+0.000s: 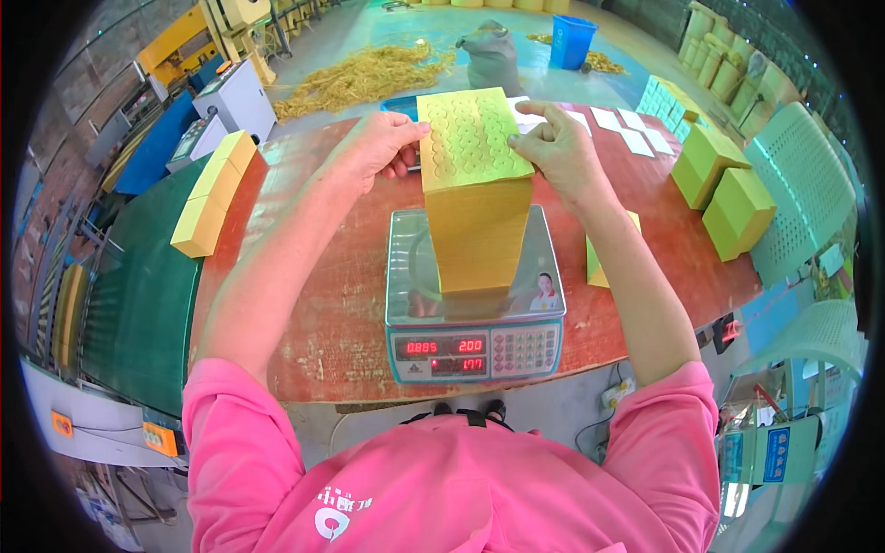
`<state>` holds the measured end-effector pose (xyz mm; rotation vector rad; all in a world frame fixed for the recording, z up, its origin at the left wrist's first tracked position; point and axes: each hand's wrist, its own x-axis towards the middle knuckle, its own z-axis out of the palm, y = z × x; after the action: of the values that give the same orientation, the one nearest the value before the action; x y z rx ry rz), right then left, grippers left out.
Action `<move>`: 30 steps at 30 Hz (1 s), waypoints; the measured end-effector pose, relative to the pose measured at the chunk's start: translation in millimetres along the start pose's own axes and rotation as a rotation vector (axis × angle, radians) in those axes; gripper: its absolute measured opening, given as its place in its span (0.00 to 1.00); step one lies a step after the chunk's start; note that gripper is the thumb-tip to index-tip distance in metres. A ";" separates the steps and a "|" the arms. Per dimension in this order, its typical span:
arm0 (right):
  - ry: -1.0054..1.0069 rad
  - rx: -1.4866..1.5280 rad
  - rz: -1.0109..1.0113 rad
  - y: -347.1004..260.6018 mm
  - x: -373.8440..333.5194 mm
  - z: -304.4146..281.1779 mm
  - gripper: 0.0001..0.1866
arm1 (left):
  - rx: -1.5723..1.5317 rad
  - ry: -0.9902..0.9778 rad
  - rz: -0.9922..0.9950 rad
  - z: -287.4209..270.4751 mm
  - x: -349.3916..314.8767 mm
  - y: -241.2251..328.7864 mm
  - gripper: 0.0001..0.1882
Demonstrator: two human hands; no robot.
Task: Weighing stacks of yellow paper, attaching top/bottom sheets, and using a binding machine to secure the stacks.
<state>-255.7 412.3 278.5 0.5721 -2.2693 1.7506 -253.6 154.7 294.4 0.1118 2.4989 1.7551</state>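
Observation:
A tall stack of yellow paper stands on the digital scale, its top embossed with rows of round coin-like marks. My left hand is closed at the stack's upper left edge, the thumb on top and the other fingers curled beside it. At the upper right edge, my right hand presses its thumb to the paper, with the index finger raised and bent and the others curled. The scale's clear plate shows around the stack's base, and red digits glow on its front panel.
Yellow paper blocks line the table's left edge; more blocks stand at right, and one is partly behind my right forearm. White sheets lie at the far right. Beyond are a yellow scrap heap, grey sack and blue bin.

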 end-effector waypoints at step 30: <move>0.281 0.195 -0.037 24.9 -45.6 -8.8 0.11 | 0.015 0.359 0.142 -3.3 -29.2 -55.1 0.22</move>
<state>-226.0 433.9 240.8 0.3712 -1.9038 1.9114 -225.5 129.8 244.5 -0.0294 2.8134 1.9642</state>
